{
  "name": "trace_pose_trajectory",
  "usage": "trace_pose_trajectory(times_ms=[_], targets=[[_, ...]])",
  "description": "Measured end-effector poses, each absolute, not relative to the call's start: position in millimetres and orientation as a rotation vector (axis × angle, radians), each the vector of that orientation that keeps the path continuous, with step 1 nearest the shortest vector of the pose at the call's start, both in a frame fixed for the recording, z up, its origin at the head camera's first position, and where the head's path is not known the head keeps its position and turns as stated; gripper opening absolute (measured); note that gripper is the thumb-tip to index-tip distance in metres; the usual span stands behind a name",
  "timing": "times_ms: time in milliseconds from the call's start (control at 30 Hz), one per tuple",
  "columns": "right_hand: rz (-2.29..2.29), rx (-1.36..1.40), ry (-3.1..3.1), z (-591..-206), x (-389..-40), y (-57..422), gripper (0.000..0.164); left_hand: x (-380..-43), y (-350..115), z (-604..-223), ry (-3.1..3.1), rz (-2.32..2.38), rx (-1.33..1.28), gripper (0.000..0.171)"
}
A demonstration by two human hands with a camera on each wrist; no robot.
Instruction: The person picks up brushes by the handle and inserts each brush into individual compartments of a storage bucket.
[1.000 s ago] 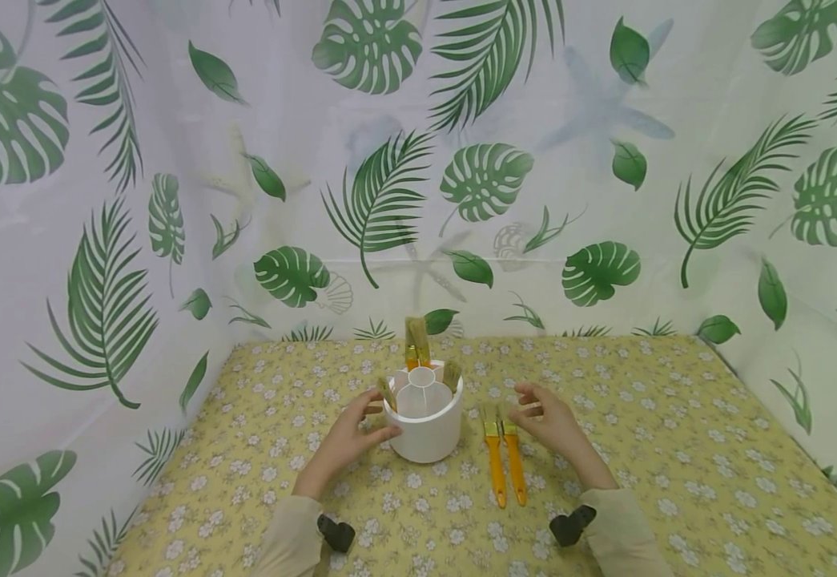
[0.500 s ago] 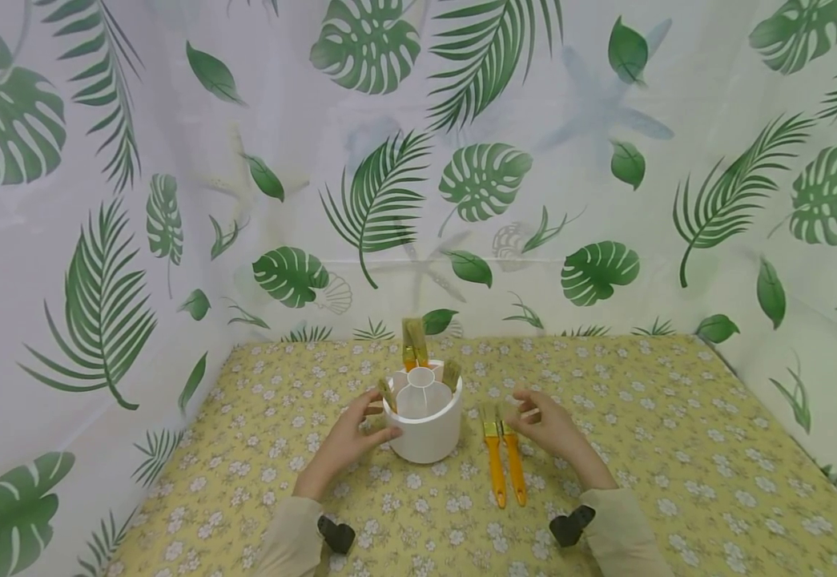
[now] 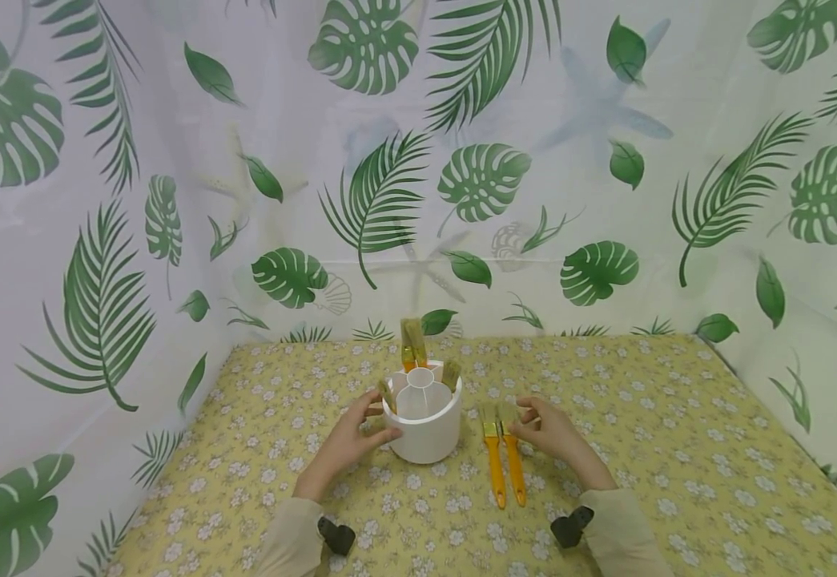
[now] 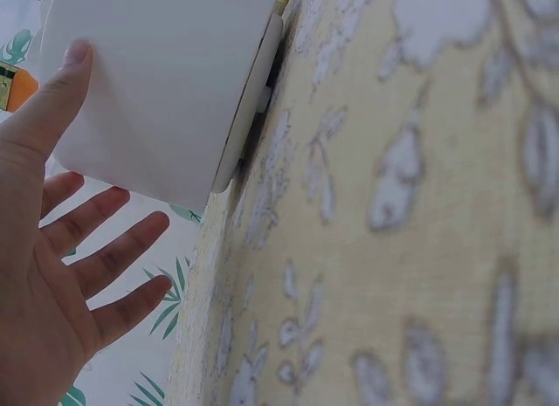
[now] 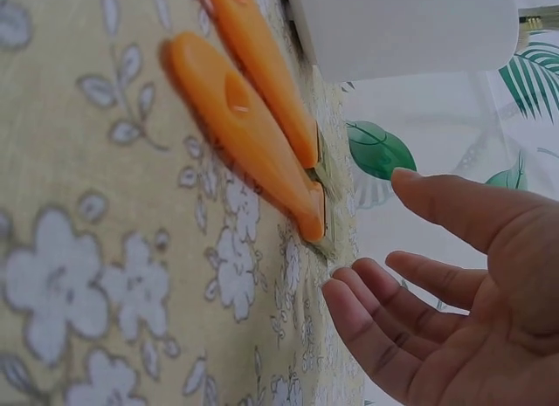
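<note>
A round white divided holder (image 3: 428,437) stands on the table, with several paintbrushes upright in it, bristles up. My left hand (image 3: 349,437) is at its left side. The thumb lies against the wall and the other fingers spread loosely at the edge, as the left wrist view shows. To the right of the holder, two flat paintbrushes with orange handles lie side by side: a left one (image 3: 496,465) and a right one (image 3: 514,465). Beside the right one's bristles hovers my right hand (image 3: 551,429), fingers loosely bent, with nothing between thumb and fingers in the right wrist view.
A yellow flowered cloth (image 3: 641,417) covers the table. White sheeting (image 3: 389,112) printed with green leaves closes off the back and both sides. Two brushes (image 3: 413,340) rise highest, at the holder's back.
My right hand shifts slightly beside the right brush, and its fingers change their bend a little. The left hand stays at the holder; the brushes on the table lie as before.
</note>
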State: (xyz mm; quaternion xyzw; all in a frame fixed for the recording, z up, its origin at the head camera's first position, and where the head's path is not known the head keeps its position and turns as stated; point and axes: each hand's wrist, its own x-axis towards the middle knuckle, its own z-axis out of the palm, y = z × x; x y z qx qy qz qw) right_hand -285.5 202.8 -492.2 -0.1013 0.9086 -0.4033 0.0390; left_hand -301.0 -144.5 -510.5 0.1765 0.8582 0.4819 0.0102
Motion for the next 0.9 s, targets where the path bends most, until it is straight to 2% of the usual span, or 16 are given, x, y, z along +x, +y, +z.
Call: trace_pose_trajectory(times_ms=[900], targets=[[-1.185, -0.306, 2.756, -497.1, -281.8, 203.3, 0.058, -302.1, -147.9, -509.8, 2.67, 1.48, 0.512, 0.078]])
